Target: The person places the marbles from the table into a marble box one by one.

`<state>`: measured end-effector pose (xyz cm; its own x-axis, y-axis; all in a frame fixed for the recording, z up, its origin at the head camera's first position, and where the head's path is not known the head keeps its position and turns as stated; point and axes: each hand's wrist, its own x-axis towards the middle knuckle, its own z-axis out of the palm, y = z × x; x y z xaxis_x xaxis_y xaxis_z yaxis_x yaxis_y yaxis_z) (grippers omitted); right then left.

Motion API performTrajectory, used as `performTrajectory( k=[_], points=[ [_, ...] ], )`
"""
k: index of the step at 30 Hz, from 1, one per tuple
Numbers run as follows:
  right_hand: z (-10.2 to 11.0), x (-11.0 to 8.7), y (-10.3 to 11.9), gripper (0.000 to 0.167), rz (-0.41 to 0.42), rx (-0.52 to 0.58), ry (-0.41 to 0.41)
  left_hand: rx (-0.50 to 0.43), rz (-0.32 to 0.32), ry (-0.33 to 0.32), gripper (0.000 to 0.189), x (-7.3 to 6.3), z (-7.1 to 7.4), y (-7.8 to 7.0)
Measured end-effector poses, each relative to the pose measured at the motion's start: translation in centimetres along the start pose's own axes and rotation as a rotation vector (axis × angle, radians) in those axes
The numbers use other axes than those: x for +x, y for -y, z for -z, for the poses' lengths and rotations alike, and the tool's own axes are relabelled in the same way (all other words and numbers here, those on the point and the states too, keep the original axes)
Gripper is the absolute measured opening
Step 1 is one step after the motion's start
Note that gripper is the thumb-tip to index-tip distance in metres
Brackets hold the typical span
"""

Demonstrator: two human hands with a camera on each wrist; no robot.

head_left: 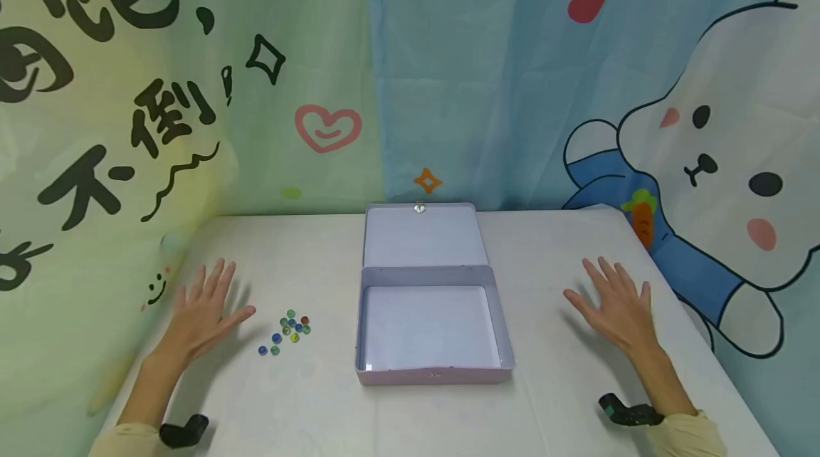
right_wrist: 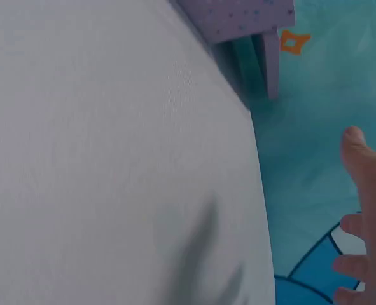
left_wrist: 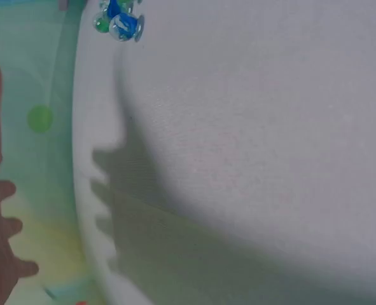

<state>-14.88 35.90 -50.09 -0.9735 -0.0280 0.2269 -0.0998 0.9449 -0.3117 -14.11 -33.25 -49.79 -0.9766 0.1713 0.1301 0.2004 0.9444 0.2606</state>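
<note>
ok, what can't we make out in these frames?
Marbles: inner patterns too small, head view; cut by top edge, left wrist view.
Lid: outer face turned away, head view.
Box: cut by top edge, right wrist view.
Left hand: cut by left edge, left wrist view.
Right hand: cut by right edge, right wrist view.

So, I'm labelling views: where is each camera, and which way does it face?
Head: on the person's head, facing forward and down at the lilac hinged-lid box and glass marbles; left hand, right hand and forearms show.
Left wrist: on that wrist, facing across the white tabletop; part of that hand at left.
Right wrist: on that wrist, facing across tabletop and box side; part of that hand at right.
Shared by head and left wrist: marbles.
</note>
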Motion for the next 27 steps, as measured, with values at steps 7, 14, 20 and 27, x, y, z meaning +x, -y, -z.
performTrajectory(
  k=[7, 14, 20, 27],
  points=[
    [0.1, -0.1, 3.2, 0.062, -0.013, 0.462, 0.128, -0.098, -0.045, 0.056, 0.083, -0.5, -0.4, -0.9],
    [-1.2, -0.7, 6.3, 0.053, 0.016, 0.620, 0.215, -0.167, -0.056, 0.092, 0.077, -1.5, -1.1, -1.5],
    [-2.6, -1.6, 8.6, 0.051, 0.013, 0.859, 0.330, -0.113, -0.160, -0.025, 0.064, -2.8, -1.3, -2.1],
    [-3.5, -2.7, 10.1, 0.054, -0.038, 0.962, 0.402, -0.033, -0.222, -0.145, 0.048, -4.6, -2.3, -3.0]
  ],
)
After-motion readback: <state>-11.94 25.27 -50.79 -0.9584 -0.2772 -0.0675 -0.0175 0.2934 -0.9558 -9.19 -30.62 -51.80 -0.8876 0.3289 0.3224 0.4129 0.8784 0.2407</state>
